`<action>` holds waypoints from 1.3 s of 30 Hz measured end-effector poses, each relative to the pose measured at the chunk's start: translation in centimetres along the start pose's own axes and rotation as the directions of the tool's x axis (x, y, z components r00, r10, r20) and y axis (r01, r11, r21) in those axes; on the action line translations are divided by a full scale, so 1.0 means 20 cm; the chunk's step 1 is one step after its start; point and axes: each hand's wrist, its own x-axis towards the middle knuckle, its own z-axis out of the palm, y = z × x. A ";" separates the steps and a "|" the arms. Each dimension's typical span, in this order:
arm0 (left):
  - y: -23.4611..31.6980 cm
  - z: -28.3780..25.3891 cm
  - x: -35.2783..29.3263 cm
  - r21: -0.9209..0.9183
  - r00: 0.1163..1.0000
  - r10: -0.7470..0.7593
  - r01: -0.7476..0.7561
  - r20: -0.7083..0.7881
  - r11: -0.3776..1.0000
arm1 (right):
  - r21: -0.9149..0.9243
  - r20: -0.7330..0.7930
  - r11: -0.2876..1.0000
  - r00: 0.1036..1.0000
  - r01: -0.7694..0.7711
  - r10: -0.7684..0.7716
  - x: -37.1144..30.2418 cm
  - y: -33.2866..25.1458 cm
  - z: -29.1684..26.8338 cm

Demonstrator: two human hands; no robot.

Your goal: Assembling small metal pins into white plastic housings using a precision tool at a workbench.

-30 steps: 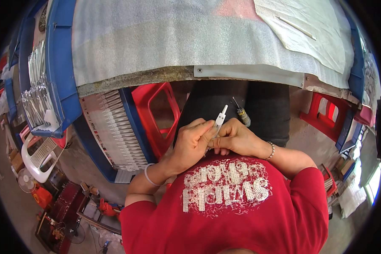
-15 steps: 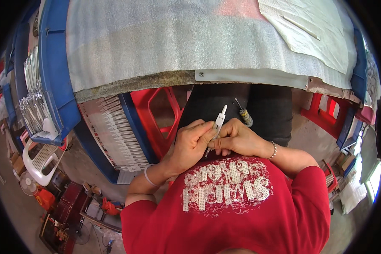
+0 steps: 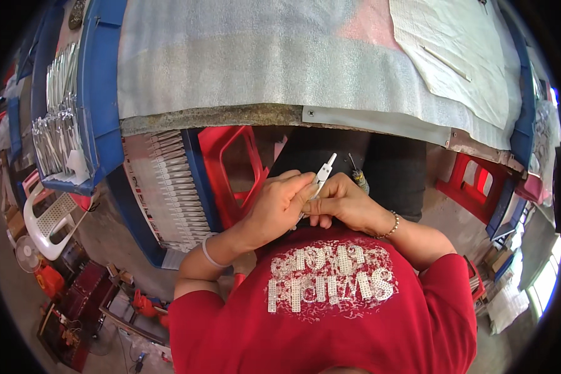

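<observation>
A white-headed drawing compass (image 3: pixel 325 169) is held between my hands, above my lap and close to my red shirt. Its narrow handle points up and away, and its legs run down behind my fingers, mostly hidden. My left hand (image 3: pixel 282 201) is closed around it, thumb and forefinger just below the head. On its right side, my right hand (image 3: pixel 344 203) pinches lower down the legs with curled fingers. A screwdriver (image 3: pixel 360 181) with a wrapped, yellowish-grey handle lies on my dark trousers, just beyond the right hand.
Pale foam sheet (image 3: pixel 243 71) covers the table ahead; a white cloth (image 3: pixel 480 93) with a thin rod (image 3: pixel 446 63) lies on it. Blue trays (image 3: pixel 103 93) with silvery compasses (image 3: pixel 57 140) stand left. Below, a box holds rowed compasses (image 3: pixel 171 181). Red stools (image 3: pixel 212 202) flank my legs.
The whole view has shifted slightly. Both hands keep their hold on the compass, and its lower leg ends show less below the fingers. My right hand now overlaps more of the screwdriver's surroundings.
</observation>
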 end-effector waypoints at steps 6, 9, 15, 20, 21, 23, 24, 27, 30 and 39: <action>0.01 -0.02 -0.03 0.015 0.999 0.029 -0.029 0.017 0.999 | -0.032 0.003 0.999 1.000 -0.023 0.023 -0.03 -0.01 0.03; 0.01 -0.03 -0.05 0.020 0.999 0.040 -0.041 0.022 0.999 | -0.039 0.016 0.998 0.999 -0.044 0.044 -0.03 -0.01 0.04; 0.02 -0.04 -0.06 0.010 0.999 0.021 -0.021 0.026 1.000 | -0.053 0.030 0.996 0.997 -0.067 0.068 -0.03 -0.02 0.04; 0.01 -0.04 -0.07 -0.013 0.999 0.000 0.001 0.035 1.000 | -0.071 0.035 0.993 0.995 -0.090 0.093 -0.04 -0.02 0.05; 0.01 -0.05 -0.07 -0.007 0.999 -0.002 0.002 0.046 1.000 | -0.078 0.044 0.993 0.995 -0.085 0.089 -0.04 -0.02 0.04; -0.04 -0.06 -0.05 -0.095 0.993 -0.025 0.036 0.114 0.995 | -0.069 0.056 0.994 0.995 -0.079 0.083 -0.03 -0.02 0.03; -0.06 -0.08 -0.02 -0.180 0.983 -0.041 0.074 0.180 0.981 | -0.063 0.069 0.995 0.995 -0.073 0.077 -0.02 -0.03 0.02; -0.14 -0.12 0.04 -0.665 0.792 -0.126 0.576 0.597 0.476 | 0.091 0.173 0.994 0.984 -0.063 0.047 0.00 -0.02 0.00; -0.22 -0.06 0.03 -0.763 0.783 0.046 0.589 0.621 0.267 | 0.144 0.145 0.985 0.987 -0.092 0.071 -0.02 -0.02 0.00; -0.32 0.03 0.00 -0.896 0.895 0.100 0.420 0.435 0.143 | -0.959 -0.224 0.283 0.628 -0.006 -0.745 -0.28 0.07 -0.17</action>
